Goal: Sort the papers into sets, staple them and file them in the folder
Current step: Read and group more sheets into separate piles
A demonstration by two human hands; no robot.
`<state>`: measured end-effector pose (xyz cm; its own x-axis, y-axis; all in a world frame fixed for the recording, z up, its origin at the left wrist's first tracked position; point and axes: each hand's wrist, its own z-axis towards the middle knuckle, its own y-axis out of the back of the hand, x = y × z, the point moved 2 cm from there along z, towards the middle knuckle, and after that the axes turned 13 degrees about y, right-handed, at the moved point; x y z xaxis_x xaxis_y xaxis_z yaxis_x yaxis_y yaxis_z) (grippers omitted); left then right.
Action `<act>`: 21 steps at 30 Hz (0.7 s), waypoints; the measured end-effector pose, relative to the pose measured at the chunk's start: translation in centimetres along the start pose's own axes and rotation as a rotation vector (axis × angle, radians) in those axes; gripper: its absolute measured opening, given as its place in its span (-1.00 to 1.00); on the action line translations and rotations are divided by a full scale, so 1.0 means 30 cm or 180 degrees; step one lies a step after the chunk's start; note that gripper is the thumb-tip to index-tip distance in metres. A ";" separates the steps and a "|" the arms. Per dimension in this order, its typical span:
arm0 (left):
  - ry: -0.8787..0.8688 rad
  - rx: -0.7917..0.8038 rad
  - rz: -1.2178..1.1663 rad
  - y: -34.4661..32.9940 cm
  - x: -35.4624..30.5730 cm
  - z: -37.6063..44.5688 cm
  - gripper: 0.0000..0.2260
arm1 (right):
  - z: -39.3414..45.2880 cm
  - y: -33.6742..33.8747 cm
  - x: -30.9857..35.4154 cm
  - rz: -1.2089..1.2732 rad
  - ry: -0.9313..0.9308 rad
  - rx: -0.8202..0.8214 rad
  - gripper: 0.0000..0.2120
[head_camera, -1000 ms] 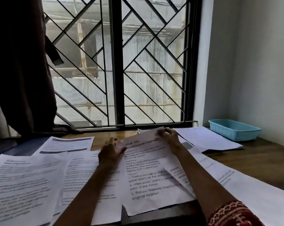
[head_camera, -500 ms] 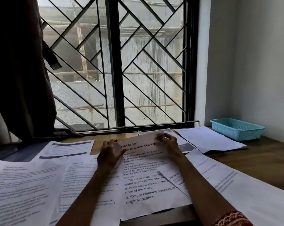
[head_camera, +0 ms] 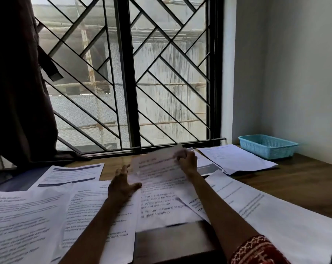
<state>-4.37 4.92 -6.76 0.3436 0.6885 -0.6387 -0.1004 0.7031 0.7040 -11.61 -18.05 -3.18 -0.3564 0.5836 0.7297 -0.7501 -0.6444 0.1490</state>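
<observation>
A printed sheet with large numbered lines [head_camera: 159,189] lies in front of me, its far end lifted off the table. My right hand [head_camera: 187,160] pinches that sheet's top right corner. My left hand [head_camera: 122,184] rests flat with fingers spread at the sheet's left edge, holding nothing. Other printed papers lie around it: a near-left sheet [head_camera: 22,223], one under my left forearm [head_camera: 96,216], a blue-banded sheet [head_camera: 71,174], a long sheet on the right [head_camera: 272,220] and a stack at the far right [head_camera: 235,159]. No stapler or folder is visible.
A light blue plastic basket [head_camera: 268,148] stands at the far right corner by the wall. The wooden table [head_camera: 302,180] runs up to a barred window [head_camera: 123,73]. A dark curtain [head_camera: 18,82] hangs at the left.
My left hand has let go of the sheet's top left corner and dropped flat beside it. My right hand still holds the top right corner, now lifted slightly higher.
</observation>
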 end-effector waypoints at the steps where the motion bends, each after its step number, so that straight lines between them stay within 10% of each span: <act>1: 0.0034 -0.0011 -0.0042 0.001 0.001 -0.003 -0.25 | 0.019 0.005 0.011 0.0068 0.0051 -0.0254 -0.80; 12: -0.0057 -0.0070 0.0063 0.012 -0.024 -0.001 -0.45 | 0.244 0.125 0.245 0.0424 0.0501 -0.1897 -0.91; 17: 0.0127 -0.0634 -0.2192 0.102 -0.119 0.002 -0.57 | 0.244 0.136 0.275 0.1312 0.0241 -0.1383 -0.92; 21: 0.0679 -0.0122 -0.3747 0.137 -0.081 0.063 -0.76 | 0.219 0.179 0.273 0.1855 -0.0083 -0.0735 -0.76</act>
<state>-3.86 5.81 -1.72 0.0818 -0.3684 -0.9261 0.1431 0.9239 -0.3549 -14.90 -19.99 7.99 -0.7315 0.1542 0.6641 -0.5386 -0.7280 -0.4242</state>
